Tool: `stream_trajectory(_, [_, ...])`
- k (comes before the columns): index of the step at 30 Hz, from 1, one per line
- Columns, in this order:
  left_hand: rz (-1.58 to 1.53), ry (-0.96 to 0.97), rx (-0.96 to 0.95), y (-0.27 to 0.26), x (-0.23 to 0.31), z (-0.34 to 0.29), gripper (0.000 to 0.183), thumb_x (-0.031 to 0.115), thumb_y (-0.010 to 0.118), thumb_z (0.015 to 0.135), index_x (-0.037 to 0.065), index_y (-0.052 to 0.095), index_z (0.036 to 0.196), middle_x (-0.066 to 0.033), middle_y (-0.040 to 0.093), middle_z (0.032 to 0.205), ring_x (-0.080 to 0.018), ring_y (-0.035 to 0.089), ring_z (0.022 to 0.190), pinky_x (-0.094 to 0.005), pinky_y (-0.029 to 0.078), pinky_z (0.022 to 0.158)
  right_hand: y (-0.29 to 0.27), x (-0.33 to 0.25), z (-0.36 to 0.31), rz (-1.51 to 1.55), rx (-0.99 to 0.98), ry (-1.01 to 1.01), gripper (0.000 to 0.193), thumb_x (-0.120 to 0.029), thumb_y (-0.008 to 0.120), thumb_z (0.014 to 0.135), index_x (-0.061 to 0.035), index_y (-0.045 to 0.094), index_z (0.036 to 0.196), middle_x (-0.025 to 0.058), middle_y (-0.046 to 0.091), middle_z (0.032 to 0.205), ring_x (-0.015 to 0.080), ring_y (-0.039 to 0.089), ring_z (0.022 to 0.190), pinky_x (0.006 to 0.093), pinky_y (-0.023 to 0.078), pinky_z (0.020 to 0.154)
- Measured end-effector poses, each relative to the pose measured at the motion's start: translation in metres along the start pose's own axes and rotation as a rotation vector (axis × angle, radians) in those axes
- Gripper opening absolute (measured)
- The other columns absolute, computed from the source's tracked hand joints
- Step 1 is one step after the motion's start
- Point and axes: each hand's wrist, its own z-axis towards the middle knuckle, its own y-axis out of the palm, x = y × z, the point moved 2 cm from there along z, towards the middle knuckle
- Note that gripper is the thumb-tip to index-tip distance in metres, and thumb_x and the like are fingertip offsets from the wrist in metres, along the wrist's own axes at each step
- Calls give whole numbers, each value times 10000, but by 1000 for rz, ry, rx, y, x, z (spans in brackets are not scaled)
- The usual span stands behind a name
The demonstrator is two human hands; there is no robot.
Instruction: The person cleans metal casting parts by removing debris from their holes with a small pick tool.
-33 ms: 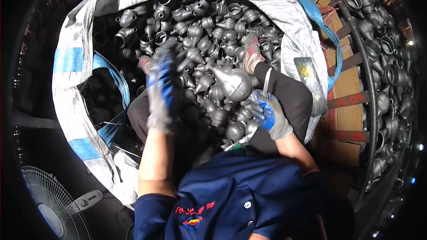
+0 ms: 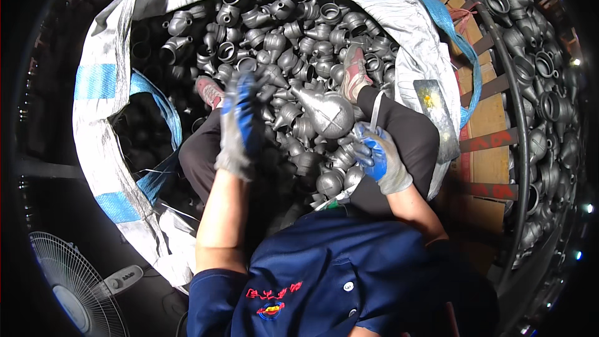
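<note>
I wear grey gloves with blue palms. My left hand (image 2: 241,123) is above the heap of grey bulb-shaped parts (image 2: 274,43), fingers smeared by motion; whether it holds anything is unclear. Close to my right knee, my right hand (image 2: 378,157) has loosely bent fingers, slightly apart, with nothing visible in them. Just beyond its fingertips lies a larger shiny grey pear-shaped part (image 2: 329,116), its narrow neck toward the upper left. The heap fills a big white woven sack (image 2: 100,125) with blue bands.
My shoes (image 2: 354,68) rest on the heap inside the sack. A blue strap (image 2: 452,37) loops over its right rim. Beyond it, a curved metal rail (image 2: 515,106) and wooden boards (image 2: 490,112) border more grey parts (image 2: 549,106). A fan (image 2: 72,293) stands at the lower left.
My left hand has shifted a little to the right, uncovering more of my left shoe. My right hand and the large pear-shaped part have hardly moved.
</note>
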Motion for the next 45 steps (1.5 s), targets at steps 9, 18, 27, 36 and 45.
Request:
stream_trajectory(9, [-964,-609,-221,30,-51,-20,343,199,455,1024,38,479,1325,-75,567,1241,-161,539,1146,-323,415,1022,53,-12,0,-383,92,-224,320,0,625,875,43,555,1185,79,639,932,72,561,654,202,450,539])
stream_trajectory(18, [-824,-533,-166,29,-73,-27,506,135,612,945,104,368,1387,-117,545,1286,-213,601,1104,-374,543,904,64,4,12,-748,173,-445,383,54,692,832,85,558,1189,120,628,1096,161,628,982,269,530,854])
stream_trajectory(27, [-759,-506,-170,24,-76,-23,364,233,473,1020,50,457,1334,-111,560,1263,-196,578,1130,-366,477,994,65,6,14,-684,154,-458,363,57,684,842,91,553,1178,129,632,1094,150,629,966,273,537,838])
stream_trajectory(36, [-895,-579,-83,23,-83,-26,413,205,538,992,64,416,1360,-121,503,1336,-219,559,1170,-390,517,955,82,7,11,-730,134,-432,320,81,688,826,77,562,1119,144,652,1064,150,640,931,286,552,787])
stream_trajectory(45, [-738,-479,-114,22,-64,-29,531,80,551,960,73,295,1426,-118,534,1297,-208,561,1161,-367,487,979,61,-6,12,-668,215,-402,330,27,659,857,44,593,1180,79,663,1004,123,639,892,248,526,797])
